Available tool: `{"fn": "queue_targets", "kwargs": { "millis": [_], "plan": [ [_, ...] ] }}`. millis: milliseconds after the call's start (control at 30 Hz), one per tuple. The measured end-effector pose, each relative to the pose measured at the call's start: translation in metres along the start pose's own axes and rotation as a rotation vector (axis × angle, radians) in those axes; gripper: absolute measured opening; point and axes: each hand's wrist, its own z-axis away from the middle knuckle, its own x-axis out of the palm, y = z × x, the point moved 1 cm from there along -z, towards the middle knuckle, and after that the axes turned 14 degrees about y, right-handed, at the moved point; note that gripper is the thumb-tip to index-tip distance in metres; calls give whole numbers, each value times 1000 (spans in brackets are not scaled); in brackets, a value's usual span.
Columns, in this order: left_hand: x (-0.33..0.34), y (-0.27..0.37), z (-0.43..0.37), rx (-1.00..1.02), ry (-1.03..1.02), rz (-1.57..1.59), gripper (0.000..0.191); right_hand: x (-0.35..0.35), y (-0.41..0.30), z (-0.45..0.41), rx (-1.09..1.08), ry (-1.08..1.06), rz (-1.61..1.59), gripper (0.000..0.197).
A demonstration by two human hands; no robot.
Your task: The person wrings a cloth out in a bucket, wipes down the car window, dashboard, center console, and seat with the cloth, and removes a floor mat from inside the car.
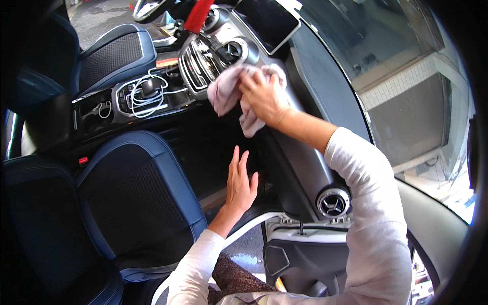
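My right hand (264, 94) grips a pale pink cloth (225, 88) and presses it against the car's dashboard (301, 152), just below the round air vent (244, 50) beside the centre display. Folds of the cloth hang down past the fingers on both sides. Over the dark passenger footwell, my left hand (241, 182) is held up with its fingers apart, holding nothing. It is between the passenger seat (137, 206) and the dashboard and appears to touch neither.
A coiled white cable (146, 103) lies over the gear selector on the centre console (175, 108). A red cloth-like strip (199, 16) hangs near the steering wheel (146, 11). Past the open passenger door (305, 259) is the ground. The windshield (381, 57) borders the dashboard.
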Motion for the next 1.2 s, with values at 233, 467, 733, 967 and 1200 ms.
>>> {"fn": "queue_targets", "kwargs": {
  "millis": [233, 467, 733, 967, 1200],
  "plan": [
    [1, 7, -3, 2, 36, 24, 53, 1, 64, -20, 498, -28, -95, 26],
    [-7, 5, 27, -118, 21, 35, 55, -26, 22, 40, 575, 61, -22, 47],
    [-16, 3, 70, -221, -89, 59, 57, -92, -59, 169, 513, -11, -3, 65],
    [-1, 23, 106, -213, -215, 77, 57, -151, -106, 250, 443, -201, -206, 50],
    [15, 50, 115, -247, -218, 213, 55, -186, -58, 278, 668, 148, -153, 47]
  ]
}}
